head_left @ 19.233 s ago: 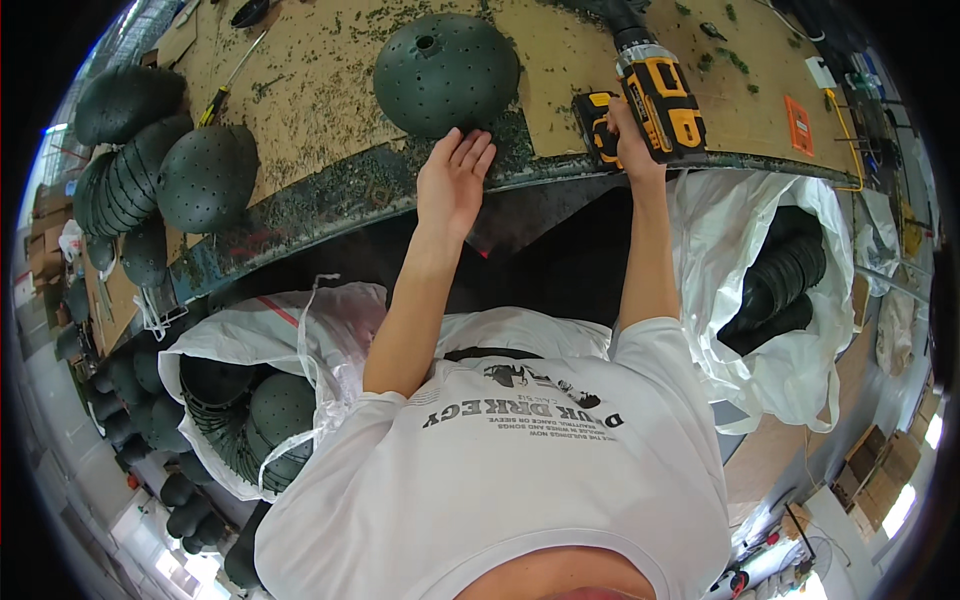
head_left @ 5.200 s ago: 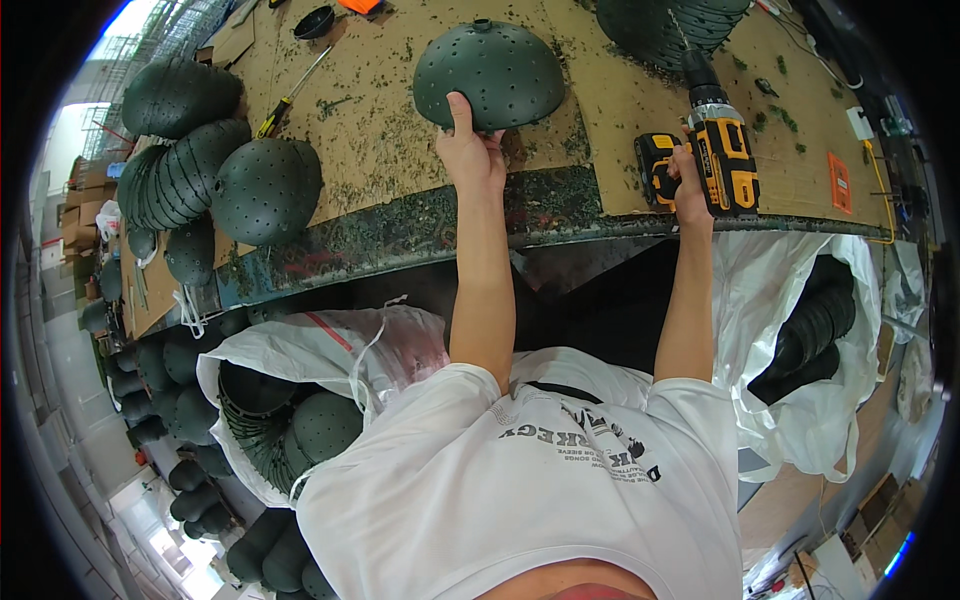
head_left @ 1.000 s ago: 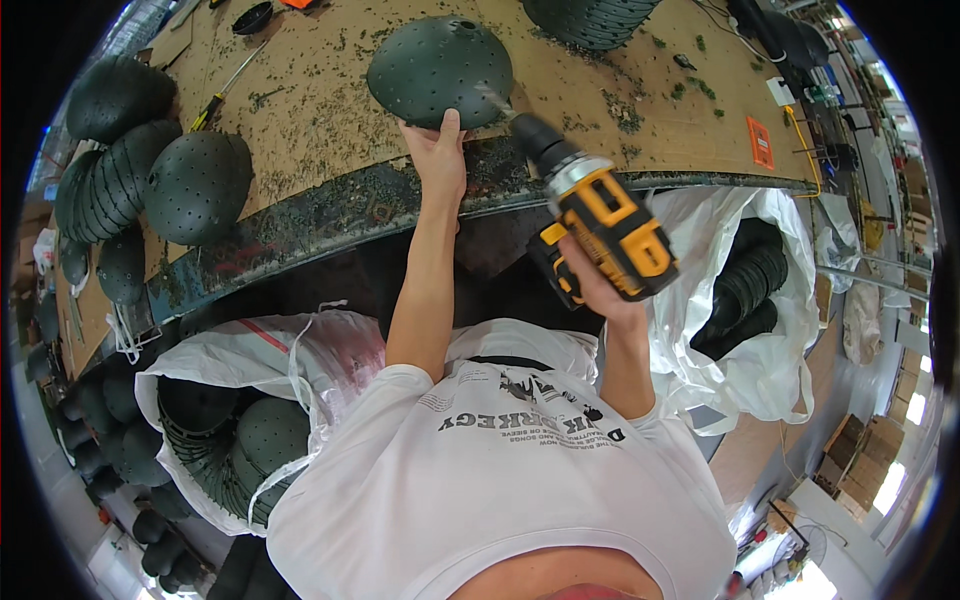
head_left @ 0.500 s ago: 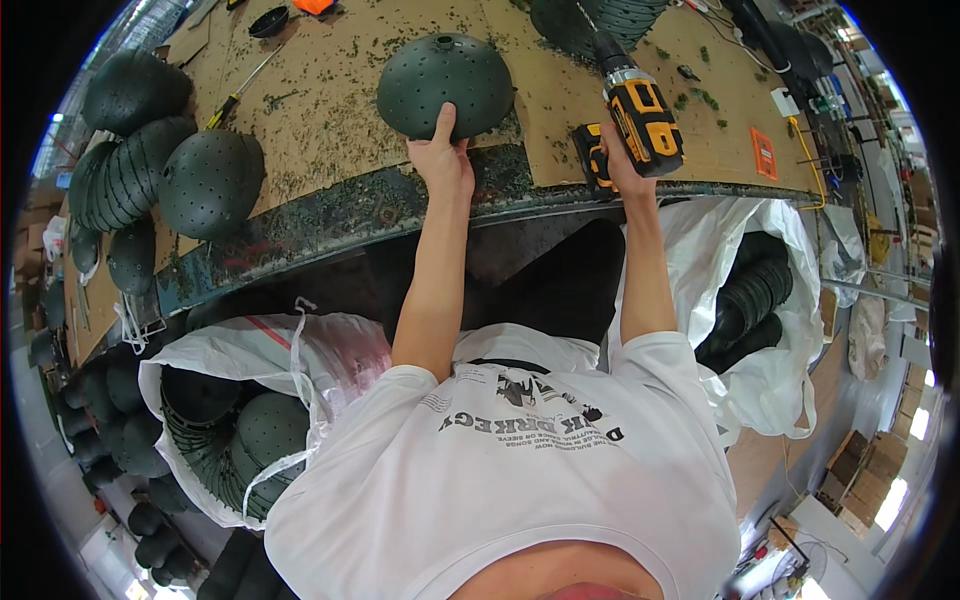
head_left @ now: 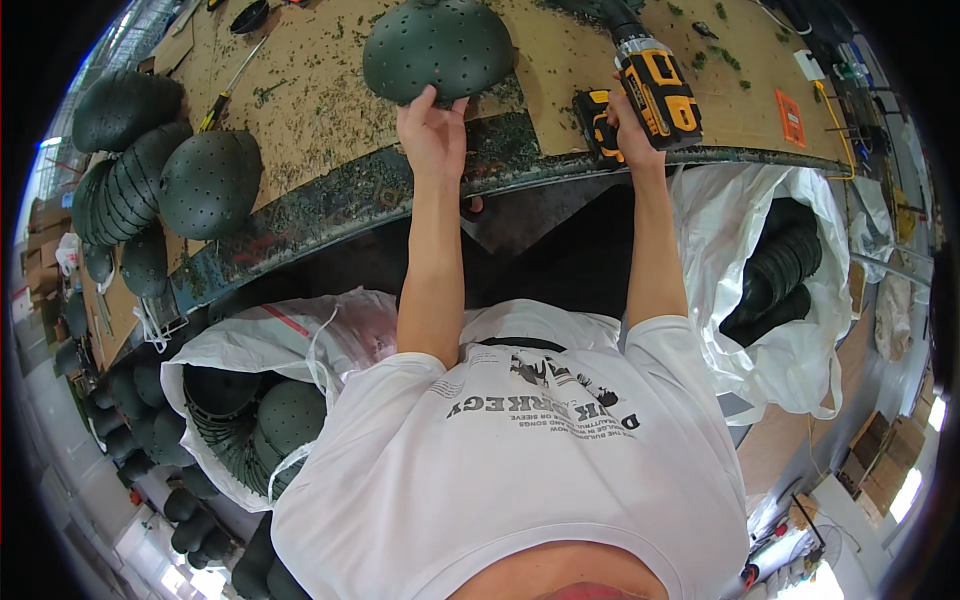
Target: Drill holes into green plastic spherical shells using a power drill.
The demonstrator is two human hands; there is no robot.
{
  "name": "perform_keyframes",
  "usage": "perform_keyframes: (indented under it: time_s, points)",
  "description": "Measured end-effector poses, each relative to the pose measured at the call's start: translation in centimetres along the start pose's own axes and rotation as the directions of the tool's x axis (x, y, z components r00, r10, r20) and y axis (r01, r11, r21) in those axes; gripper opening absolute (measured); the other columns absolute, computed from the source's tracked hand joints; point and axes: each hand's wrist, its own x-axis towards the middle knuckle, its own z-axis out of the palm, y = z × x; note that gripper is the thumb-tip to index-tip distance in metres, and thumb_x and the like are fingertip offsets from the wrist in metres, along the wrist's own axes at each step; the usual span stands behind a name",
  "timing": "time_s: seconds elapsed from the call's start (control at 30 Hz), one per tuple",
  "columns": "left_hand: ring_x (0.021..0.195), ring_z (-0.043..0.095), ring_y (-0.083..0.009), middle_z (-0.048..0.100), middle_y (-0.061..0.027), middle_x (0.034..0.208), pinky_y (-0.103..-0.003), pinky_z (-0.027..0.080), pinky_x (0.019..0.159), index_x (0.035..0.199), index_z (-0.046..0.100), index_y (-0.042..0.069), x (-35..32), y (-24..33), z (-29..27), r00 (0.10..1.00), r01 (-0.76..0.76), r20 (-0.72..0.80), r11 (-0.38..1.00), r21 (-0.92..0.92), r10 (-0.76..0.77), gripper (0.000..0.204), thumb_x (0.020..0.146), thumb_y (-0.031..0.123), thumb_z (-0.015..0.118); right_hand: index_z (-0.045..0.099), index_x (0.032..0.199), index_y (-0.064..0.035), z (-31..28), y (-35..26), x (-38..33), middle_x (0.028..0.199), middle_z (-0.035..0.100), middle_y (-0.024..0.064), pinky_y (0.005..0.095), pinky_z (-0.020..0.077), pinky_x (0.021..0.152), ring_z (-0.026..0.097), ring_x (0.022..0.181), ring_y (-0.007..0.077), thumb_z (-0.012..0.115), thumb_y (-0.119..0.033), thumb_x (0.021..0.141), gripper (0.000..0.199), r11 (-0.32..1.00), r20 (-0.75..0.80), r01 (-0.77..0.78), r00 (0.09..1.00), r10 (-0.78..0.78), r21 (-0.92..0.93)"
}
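A dark green plastic dome pierced with many small holes (head_left: 438,50) rests on the bench straight ahead, its top cut off by the upper edge of the picture. At its near rim is my left hand (head_left: 433,138), thumb and fingers closed on the edge. My right hand (head_left: 638,138) wraps round the handle of a yellow and black cordless drill (head_left: 660,95), to the right of the dome. The drill points away from me; its bit is out of view or hidden against the dark pieces behind it.
Stacked perforated domes (head_left: 207,185) sit at the bench's left, near a screwdriver (head_left: 222,100). Green shavings litter the cardboard bench top (head_left: 320,120). White sacks of domes stand below, left (head_left: 345,325) and right (head_left: 700,215). An orange flat piece (head_left: 790,118) lies on the right.
The view has shifted, so the bench sits higher in the picture. My left thumb has slid from the dome's side down to its near rim. My right hand keeps hold of the drill.
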Motion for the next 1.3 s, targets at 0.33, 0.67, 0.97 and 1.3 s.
perform_keyframes:
  time_s: [0.33, 0.67, 0.97, 1.3]
  points:
    - [0.123, 0.055, -0.0273, 0.057, -0.0095, 0.130, -0.053, 0.048, 0.104, 0.128, 0.050, 0.007, -0.8, 1.6, -0.1, 0.997, 0.037, 0.071, 0.995, 0.096, -0.044, 0.031, 0.099, 0.014, 0.059, 0.059, 0.118, 0.0021, 0.2, 0.5, -0.4, 0.066, 0.054, -0.0002, 0.0241, 0.0433, 0.059, 0.050, 0.059, 0.0075, 0.059, -0.002, 0.093, 0.026, 0.998, -0.028, -0.037, 0.999, 0.039, 0.052]
    - [0.121, 0.057, -0.0292, 0.059, -0.0130, 0.130, -0.051, 0.049, 0.104, 0.123, 0.056, 0.002, -0.5, 3.4, -2.2, 0.968, 0.239, -0.088, 0.970, 0.048, -0.234, 0.028, 0.097, 0.011, 0.061, 0.060, 0.118, 0.0025, -0.1, 0.9, -0.1, 0.066, 0.055, -0.0004, 0.0236, 0.0429, 0.057, 0.051, 0.058, 0.0075, 0.060, -0.003, 0.093, 0.026, 1.000, -0.003, 0.024, 1.000, -0.024, -0.010]
    - [0.112, 0.060, -0.0299, 0.058, -0.0106, 0.128, -0.047, 0.053, 0.096, 0.125, 0.055, -0.001, 1.1, 6.6, -4.9, 0.928, 0.333, -0.274, 0.891, 0.309, -0.251, 0.037, 0.094, 0.014, 0.068, 0.061, 0.117, 0.0023, 0.4, 0.3, -0.5, 0.066, 0.054, -0.0007, 0.0238, 0.0438, 0.058, 0.051, 0.058, 0.0072, 0.060, -0.003, 0.093, 0.025, 1.000, -0.024, 0.006, 1.000, -0.005, 0.031]
    - [0.091, 0.069, -0.0264, 0.056, -0.0208, 0.126, -0.039, 0.063, 0.076, 0.140, 0.037, -0.005, 2.9, 10.3, -4.9, 0.963, 0.267, -0.254, 0.474, 0.839, -0.092, 0.062, 0.094, 0.021, 0.068, 0.059, 0.119, 0.0030, 0.2, 0.9, -0.2, 0.066, 0.053, -0.0009, 0.0241, 0.0434, 0.059, 0.049, 0.058, 0.0071, 0.059, -0.003, 0.094, 0.026, 0.999, -0.003, 0.016, 1.000, -0.016, 0.032]
